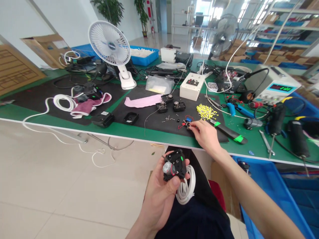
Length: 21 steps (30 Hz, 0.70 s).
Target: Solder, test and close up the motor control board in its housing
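Note:
My left hand (pixel 160 191) is closed around an open black plastic housing (pixel 179 162), held above my lap in front of the table edge. A small silver motor (pixel 168 168) with a red ring sits in the housing. From its lower side hangs a coil of white cable (pixel 186 191). On the table's black mat, the fingertips of my right hand (pixel 205 134) are pinched at a small cluster of red and blue electronic parts (pixel 186 122). What lies between those fingers is hidden. Loose screws (pixel 170 118) and a pile of yellow-capped pieces (pixel 206 112) are close by.
Black housings (pixel 103 119) and a pink strip (pixel 143 101) lie on the mat (pixel 119 111). A white fan (pixel 109 44), a switch box (pixel 192 87) and a power supply (pixel 272 84) stand behind. At right are pliers (pixel 240 110), a wrench (pixel 266 142) and black power screwdrivers (pixel 297 137).

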Each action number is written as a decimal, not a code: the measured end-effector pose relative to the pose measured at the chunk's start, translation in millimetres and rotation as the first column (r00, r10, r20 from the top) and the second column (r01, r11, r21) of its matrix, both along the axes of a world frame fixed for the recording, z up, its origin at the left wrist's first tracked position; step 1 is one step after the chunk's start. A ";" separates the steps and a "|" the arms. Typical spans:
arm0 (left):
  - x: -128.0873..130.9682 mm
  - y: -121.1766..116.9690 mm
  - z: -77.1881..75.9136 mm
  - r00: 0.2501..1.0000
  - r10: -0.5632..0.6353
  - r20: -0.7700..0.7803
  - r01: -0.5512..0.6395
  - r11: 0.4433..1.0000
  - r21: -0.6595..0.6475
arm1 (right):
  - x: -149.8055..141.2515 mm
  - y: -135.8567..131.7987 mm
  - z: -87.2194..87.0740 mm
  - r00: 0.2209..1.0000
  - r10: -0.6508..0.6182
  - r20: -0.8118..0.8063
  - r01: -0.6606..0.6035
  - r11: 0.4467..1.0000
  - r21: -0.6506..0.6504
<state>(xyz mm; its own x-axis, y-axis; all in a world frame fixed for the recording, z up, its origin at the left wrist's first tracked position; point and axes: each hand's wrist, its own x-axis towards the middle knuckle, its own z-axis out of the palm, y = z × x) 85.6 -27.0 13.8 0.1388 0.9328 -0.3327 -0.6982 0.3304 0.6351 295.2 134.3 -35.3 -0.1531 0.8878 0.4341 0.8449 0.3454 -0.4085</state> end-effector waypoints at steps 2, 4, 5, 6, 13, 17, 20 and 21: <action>-0.4 0.8 -0.2 1.000 0.014 -0.021 -0.014 1.000 0.006 | -0.3 -0.7 -1.0 1.000 -0.004 0.003 0.004 1.000 -0.006; 0.0 1.2 -0.4 0.999 0.013 -0.039 -0.013 1.000 0.015 | 0.0 -2.2 -1.2 1.000 -0.006 0.002 0.006 1.000 -0.011; 0.4 1.0 -0.5 0.999 0.010 -0.048 -0.009 1.000 0.018 | 0.3 -3.3 -1.1 1.000 -0.008 0.001 0.008 1.000 -0.013; 0.7 0.7 -0.6 0.998 0.007 -0.059 -0.006 1.000 0.020 | 0.9 -4.5 -0.9 1.000 -0.011 -0.001 0.010 1.000 -0.014; 4.9 -1.5 2.1 0.992 0.012 -0.122 -0.008 1.000 0.030 | 8.8 -15.1 -2.3 1.000 -0.025 -0.007 0.024 0.999 -0.026; 8.1 -0.8 4.6 0.990 0.044 -0.133 -0.041 0.999 0.026 | 10.5 -20.1 -3.5 1.000 -0.026 0.009 0.026 0.999 -0.031; 8.5 -0.8 5.8 0.988 0.048 -0.147 -0.048 0.999 0.005 | 14.9 -24.6 2.6 0.999 -0.040 -0.001 0.040 0.999 -0.014; 8.1 -0.7 5.9 0.987 0.048 -0.155 -0.049 0.999 -0.005 | 18.8 -26.4 6.0 0.998 -0.055 -0.014 0.055 0.998 -0.004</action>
<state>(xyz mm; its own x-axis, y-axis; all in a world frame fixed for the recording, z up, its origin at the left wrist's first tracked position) 93.7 -27.7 19.7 0.0397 0.9340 -0.3552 -0.6074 0.3048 0.7336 313.9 107.9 -29.3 -0.0978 0.8962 0.4327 0.8569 0.2970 -0.4214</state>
